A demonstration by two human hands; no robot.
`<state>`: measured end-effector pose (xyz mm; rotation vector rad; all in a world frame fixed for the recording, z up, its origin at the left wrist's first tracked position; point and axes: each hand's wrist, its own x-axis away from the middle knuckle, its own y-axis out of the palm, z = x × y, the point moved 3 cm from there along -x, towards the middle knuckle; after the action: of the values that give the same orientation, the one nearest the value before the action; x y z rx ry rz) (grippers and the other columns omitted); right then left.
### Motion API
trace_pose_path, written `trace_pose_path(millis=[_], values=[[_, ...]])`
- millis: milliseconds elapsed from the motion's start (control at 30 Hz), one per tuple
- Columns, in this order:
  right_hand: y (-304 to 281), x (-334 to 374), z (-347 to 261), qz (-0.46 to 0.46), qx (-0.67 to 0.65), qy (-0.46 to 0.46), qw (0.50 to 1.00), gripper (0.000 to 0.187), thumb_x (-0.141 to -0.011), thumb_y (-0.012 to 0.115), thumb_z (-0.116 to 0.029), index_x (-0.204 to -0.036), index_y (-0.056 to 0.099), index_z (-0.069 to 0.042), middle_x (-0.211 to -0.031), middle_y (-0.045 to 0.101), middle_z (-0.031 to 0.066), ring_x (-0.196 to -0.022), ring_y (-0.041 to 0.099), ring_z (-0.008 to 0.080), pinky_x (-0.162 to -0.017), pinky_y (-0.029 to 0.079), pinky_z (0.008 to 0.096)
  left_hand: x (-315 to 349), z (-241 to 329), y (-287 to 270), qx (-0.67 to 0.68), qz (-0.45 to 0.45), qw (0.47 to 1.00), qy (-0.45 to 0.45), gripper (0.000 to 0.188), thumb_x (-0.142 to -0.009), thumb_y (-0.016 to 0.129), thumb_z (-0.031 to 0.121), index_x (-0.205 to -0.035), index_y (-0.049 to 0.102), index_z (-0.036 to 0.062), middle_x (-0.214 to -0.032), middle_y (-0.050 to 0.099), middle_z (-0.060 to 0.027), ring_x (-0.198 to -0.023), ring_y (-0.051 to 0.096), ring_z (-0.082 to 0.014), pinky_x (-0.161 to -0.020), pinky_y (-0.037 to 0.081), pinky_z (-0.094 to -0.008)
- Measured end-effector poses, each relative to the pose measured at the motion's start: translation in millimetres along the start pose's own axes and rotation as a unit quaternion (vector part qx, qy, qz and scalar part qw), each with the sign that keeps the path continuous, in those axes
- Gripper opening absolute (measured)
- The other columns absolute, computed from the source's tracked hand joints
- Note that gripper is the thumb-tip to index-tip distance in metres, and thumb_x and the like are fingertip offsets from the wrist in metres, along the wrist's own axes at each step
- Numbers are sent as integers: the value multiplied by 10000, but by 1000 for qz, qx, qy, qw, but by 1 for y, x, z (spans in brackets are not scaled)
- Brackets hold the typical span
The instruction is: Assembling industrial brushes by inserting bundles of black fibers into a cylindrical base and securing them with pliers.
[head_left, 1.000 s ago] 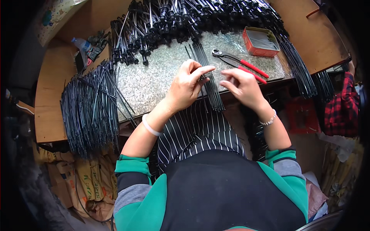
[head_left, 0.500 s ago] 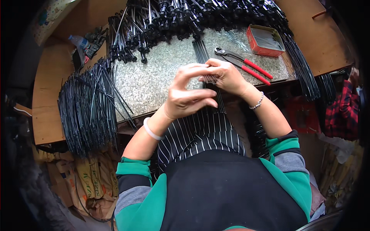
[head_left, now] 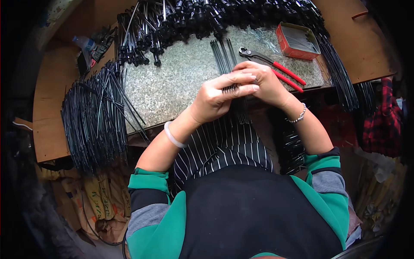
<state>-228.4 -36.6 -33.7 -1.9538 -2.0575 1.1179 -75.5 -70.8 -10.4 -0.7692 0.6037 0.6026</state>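
Note:
A bundle of thin dark rods (head_left: 221, 56) with pointed tips reaches from my hands onto the speckled stone slab (head_left: 172, 86). Their tips fan into a few groups, and the lower ends hang over my lap. My left hand (head_left: 220, 93) is closed across the bundle, and a row of the rods shows between its thumb and fingers. My right hand (head_left: 266, 86) curls round the same bundle from the right, touching the left fingertips. Its inner fingers are partly hidden. Just beyond my right hand lie pliers (head_left: 282, 73) with red handles, jaws pointing away.
Shiny rods with black ends (head_left: 181, 26) are heaped along the back. A thick bundle of dark rods (head_left: 92, 121) overhangs the left edge, another bundle (head_left: 338, 73) the right. A red tin (head_left: 297, 52) holds thin pieces. A plaid sleeve (head_left: 379, 125) shows far right.
My left hand has moved right and its fingers have closed over the rods. The rod tips have spread from one tight band into separate groups.

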Motion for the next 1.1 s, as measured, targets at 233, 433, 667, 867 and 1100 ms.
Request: trace_pose_path(millis=[233, 433, 667, 867, 1100], values=[[2, -8, -1, 43, 29, -18, 998, 233, -704, 641, -66, -934, 629, -29, -882, 595, 104, -795, 603, 258, -716, 492, 321, -11, -4, -8, -16, -31, 999, -25, 460, -647, 484, -157, -995, 679, 74, -976, 652, -107, -988, 604, -270, -868, 479, -343], [12, -7, 12, 44, -26, -42, 998, 229, -745, 680, -159, -948, 661, -56, -889, 590, 92, -790, 598, 225, -697, 482, 303, -4, 11, -12, -86, -16, 996, 18, 401, -640, 542, -103, -954, 699, 92, -1181, 531, -197, -1154, 484, -322, -963, 398, -382], [14, -7, 11, 30, 9, 0, 1000, 184, -747, 710, -93, -928, 681, -74, -843, 589, 31, -724, 561, 100, -626, 454, 222, 61, 14, -2, -150, 79, 912, -374, 477, -753, 716, 165, -1108, 433, 18, -707, 545, -44, -533, 547, -127, -500, 450, -258], [7, -3, 2, 48, 22, 31, 998, 329, -727, 734, -107, -1039, 637, -67, -899, 586, 28, -730, 557, 72, -608, 451, 201, 54, 9, 0, 8, 46, 872, -487, 547, -792, 637, 133, -1242, 364, -16, -680, 566, -75, -529, 597, -151, -504, 494, -283], [1, 16, 4, 25, -30, 146, 989, 417, -722, 743, -101, -1110, 595, -70, -908, 548, -6, -691, 485, 40, -578, 419, 172, 63, 17, -24, 124, 197, 854, -466, 379, -877, 496, 46, -1244, 399, 30, -577, 515, -13, -490, 541, -80, -432, 444, -196]])
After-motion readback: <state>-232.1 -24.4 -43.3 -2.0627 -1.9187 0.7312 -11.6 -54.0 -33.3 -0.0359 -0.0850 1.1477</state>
